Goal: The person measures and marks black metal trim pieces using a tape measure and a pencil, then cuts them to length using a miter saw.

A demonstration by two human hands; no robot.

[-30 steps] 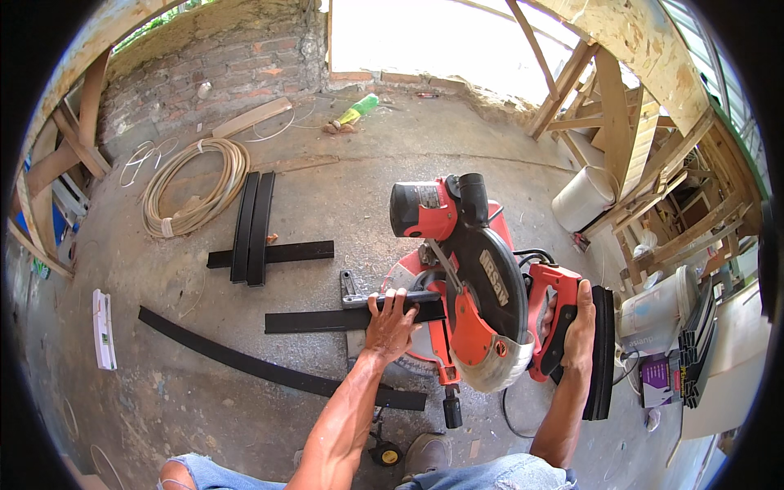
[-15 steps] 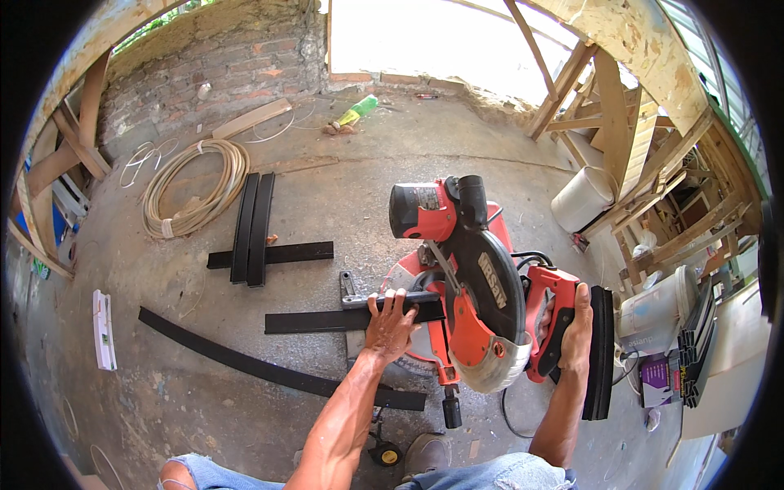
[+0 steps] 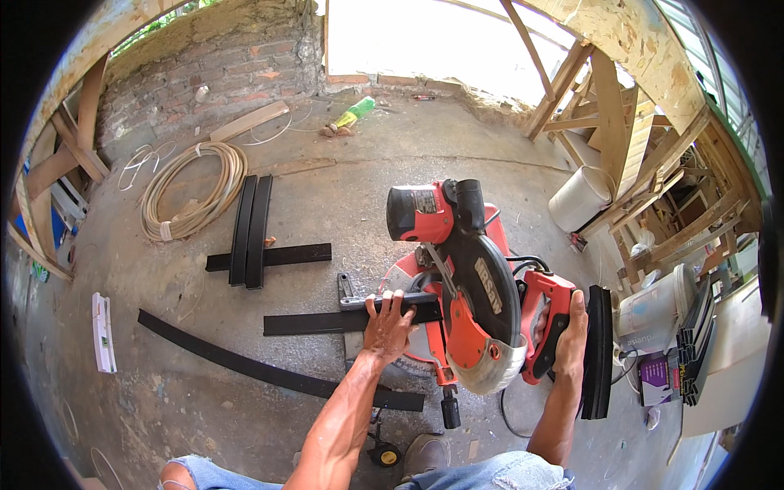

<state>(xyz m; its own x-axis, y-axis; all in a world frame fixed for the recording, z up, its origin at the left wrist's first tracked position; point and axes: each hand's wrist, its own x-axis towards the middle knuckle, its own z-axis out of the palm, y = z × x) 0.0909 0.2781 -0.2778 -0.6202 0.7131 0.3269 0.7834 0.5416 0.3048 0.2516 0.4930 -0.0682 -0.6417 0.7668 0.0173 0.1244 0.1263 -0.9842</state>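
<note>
A red and black miter saw [image 3: 490, 286] stands on the concrete floor in front of me. My right hand [image 3: 570, 333] is wrapped round its red and black handle [image 3: 545, 322]. A flat black profile strip [image 3: 304, 324] lies across the saw's base, its right end beside the blade guard. My left hand [image 3: 387, 328] grips this strip against the saw's fence [image 3: 356, 302], fingers bent over the fence. The blade's lower edge is hidden by the guard. Near my left forearm lies a long, slightly curved black strip [image 3: 245, 365].
Several black pieces [image 3: 260, 230] lie crossed at the left, near a coiled hose [image 3: 155, 204]. More black strips [image 3: 599, 351] lie right of the saw handle. A white bucket [image 3: 653, 314], a white container [image 3: 580, 200] and timber [image 3: 612, 122] stand at right. A tape measure [image 3: 384, 455] lies by my shoe.
Both hands keep their places on the strip and the saw handle. The whole view has shifted very slightly; the saw head looks unmoved.
</note>
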